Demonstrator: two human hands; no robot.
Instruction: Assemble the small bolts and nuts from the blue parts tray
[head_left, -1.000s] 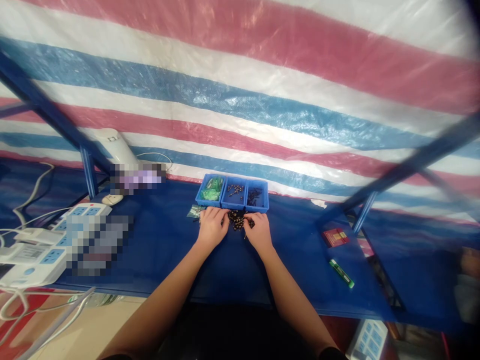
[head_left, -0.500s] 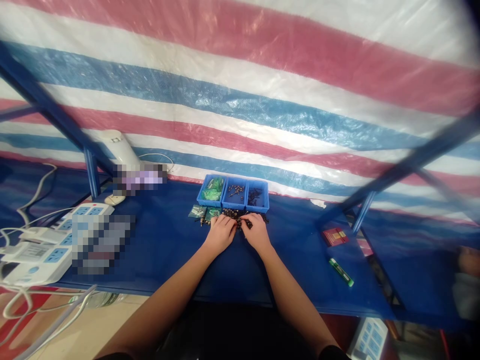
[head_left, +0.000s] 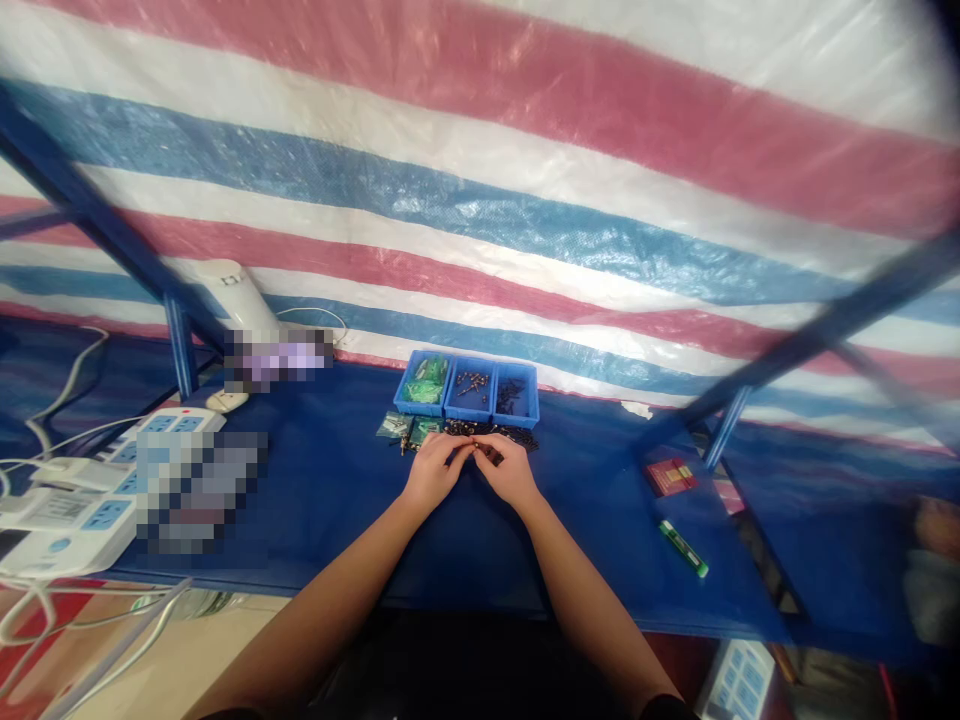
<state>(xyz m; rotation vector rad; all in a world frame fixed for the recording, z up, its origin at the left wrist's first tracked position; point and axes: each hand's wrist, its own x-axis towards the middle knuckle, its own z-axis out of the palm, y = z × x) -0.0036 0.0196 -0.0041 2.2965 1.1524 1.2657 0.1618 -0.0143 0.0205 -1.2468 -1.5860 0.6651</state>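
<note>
Hands (head_left: 433, 474) (head_left: 505, 470) together beside dark pieces (head_left: 517, 436)

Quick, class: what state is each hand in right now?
Left hand: curled; whether it holds anything cannot be told.
Right hand: curled, close to the left; any grip is hidden.

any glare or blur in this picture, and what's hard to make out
Head view: pale glare on the striped sheet; head view: far right edge smeared and dark; head view: mosaic blocks hide something beside the white power strip; head view: whatever lies between left hand and right hand is too small to tell.
</note>
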